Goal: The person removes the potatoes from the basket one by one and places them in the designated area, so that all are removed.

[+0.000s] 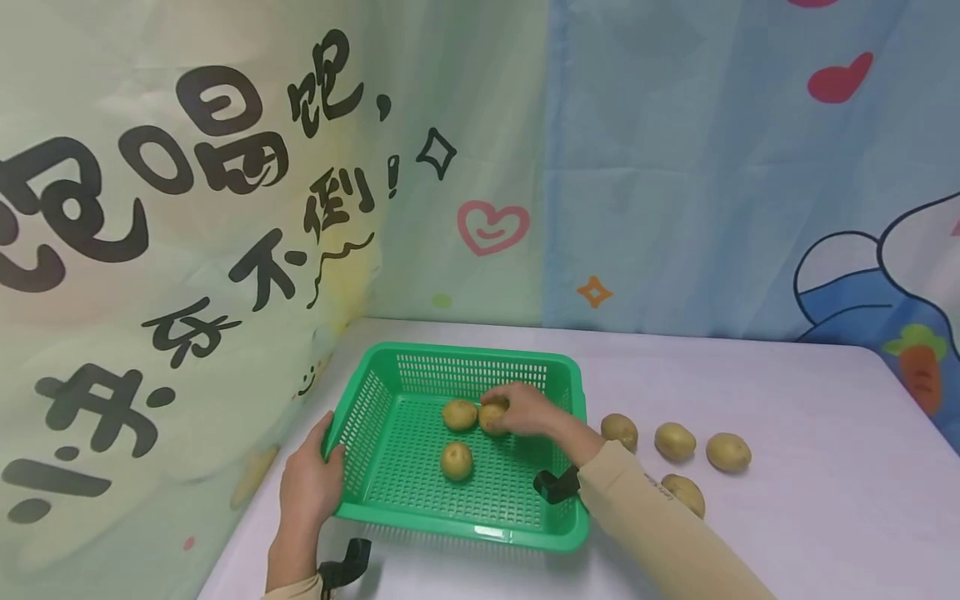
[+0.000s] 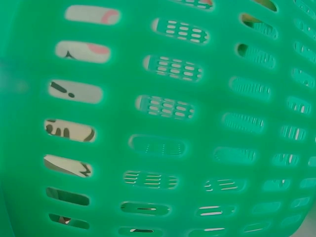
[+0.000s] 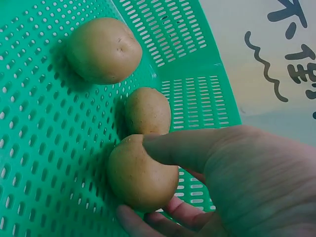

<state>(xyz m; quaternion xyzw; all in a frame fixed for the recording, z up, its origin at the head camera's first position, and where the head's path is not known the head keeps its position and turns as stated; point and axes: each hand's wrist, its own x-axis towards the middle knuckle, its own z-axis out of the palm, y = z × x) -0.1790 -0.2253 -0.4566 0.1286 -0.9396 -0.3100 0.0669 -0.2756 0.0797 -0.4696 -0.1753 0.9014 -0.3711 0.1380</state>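
A green plastic basket (image 1: 457,523) with slotted walls stands on the table. My left hand (image 1: 313,479) grips its left rim, thumb over the inner side; in the left wrist view the slotted wall (image 2: 113,118) fills the picture and hides the hand. Inside the basket, my right hand (image 1: 522,408) holds a potato (image 1: 492,419) between thumb and fingers, low over the basket floor. That potato (image 3: 143,173) is close against a second potato (image 3: 148,111). A third potato (image 1: 456,461) lies apart from them, nearer the front.
Several more potatoes lie on the pale tabletop (image 1: 810,517) right of the basket, among them one potato (image 1: 675,442) and another (image 1: 728,452); the right sleeve (image 1: 660,517) partly covers one. Printed curtains (image 1: 450,83) hang behind and to the left.
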